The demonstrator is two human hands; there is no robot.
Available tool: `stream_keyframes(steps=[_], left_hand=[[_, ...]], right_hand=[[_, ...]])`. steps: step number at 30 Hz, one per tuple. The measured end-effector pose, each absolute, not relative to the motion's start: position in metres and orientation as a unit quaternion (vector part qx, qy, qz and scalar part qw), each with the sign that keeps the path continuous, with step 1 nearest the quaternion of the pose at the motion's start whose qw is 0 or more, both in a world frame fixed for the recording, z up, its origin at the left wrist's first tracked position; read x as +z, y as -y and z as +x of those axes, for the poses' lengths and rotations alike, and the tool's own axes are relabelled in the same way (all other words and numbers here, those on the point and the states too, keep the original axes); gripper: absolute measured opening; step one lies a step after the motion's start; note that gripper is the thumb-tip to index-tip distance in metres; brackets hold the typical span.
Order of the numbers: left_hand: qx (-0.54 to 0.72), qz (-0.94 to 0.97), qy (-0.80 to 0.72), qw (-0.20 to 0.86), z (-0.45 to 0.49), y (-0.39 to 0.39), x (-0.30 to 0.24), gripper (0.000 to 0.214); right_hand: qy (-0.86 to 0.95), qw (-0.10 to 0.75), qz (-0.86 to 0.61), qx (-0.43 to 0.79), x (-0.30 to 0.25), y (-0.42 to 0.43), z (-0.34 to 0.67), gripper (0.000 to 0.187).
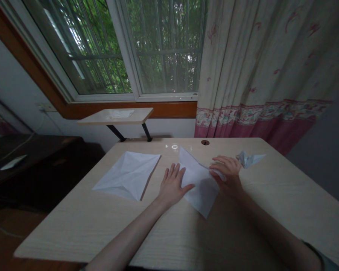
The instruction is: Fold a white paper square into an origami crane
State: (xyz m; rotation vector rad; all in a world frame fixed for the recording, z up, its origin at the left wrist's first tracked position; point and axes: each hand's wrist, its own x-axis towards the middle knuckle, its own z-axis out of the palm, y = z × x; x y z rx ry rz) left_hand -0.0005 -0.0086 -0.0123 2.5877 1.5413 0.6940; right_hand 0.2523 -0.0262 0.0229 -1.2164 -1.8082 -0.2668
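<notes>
A folded white paper (199, 180) lies on the pale wooden desk (158, 233) in front of me. My left hand (173, 184) rests flat on the paper's left edge, fingers stretched out and the thumb laid over the sheet. My right hand (227, 171) is curled on the paper's right edge, pinching a fold between fingers and thumb. To the left lies a second white sheet (128, 175), creased along its diagonals and spread open, untouched. A small finished paper figure (250, 159) sits just beyond my right hand.
A cable hole (205, 142) is in the desk's far edge. A small raised shelf (117, 116) stands behind the desk under the window. A pink-bordered curtain (257, 82) hangs at the right. A dark low cabinet (31, 158) with a slip of paper stands to the left.
</notes>
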Motion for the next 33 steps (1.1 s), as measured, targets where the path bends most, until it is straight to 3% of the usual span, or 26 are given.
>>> stream_keyframes(steps=[5,8,13,19,25,33], left_hand=[[0.342,0.789,-0.511,0.020,-0.005,0.008,0.000,0.045],[0.391,0.772,-0.502,0.010,-0.007,0.009,0.008,0.035],[0.446,0.758,-0.477,-0.007,-0.008,0.012,0.015,0.033],[0.470,0.755,-0.457,-0.003,-0.008,0.012,0.014,0.036],[0.478,0.758,-0.444,-0.005,-0.008,0.010,0.014,0.037],[0.476,0.759,-0.444,-0.010,-0.008,0.011,0.014,0.038]], right_hand=[[0.771,0.473,-0.426,0.008,0.028,0.033,0.257,0.052],[0.763,0.504,-0.397,0.079,0.026,0.034,0.258,0.058],[0.681,0.596,-0.349,0.243,0.017,0.030,0.254,0.064],[0.594,0.626,-0.349,0.365,0.008,0.023,0.249,0.068],[0.533,0.649,-0.361,0.405,0.009,0.022,0.244,0.056],[0.562,0.574,-0.414,0.428,-0.002,0.023,0.245,0.068]])
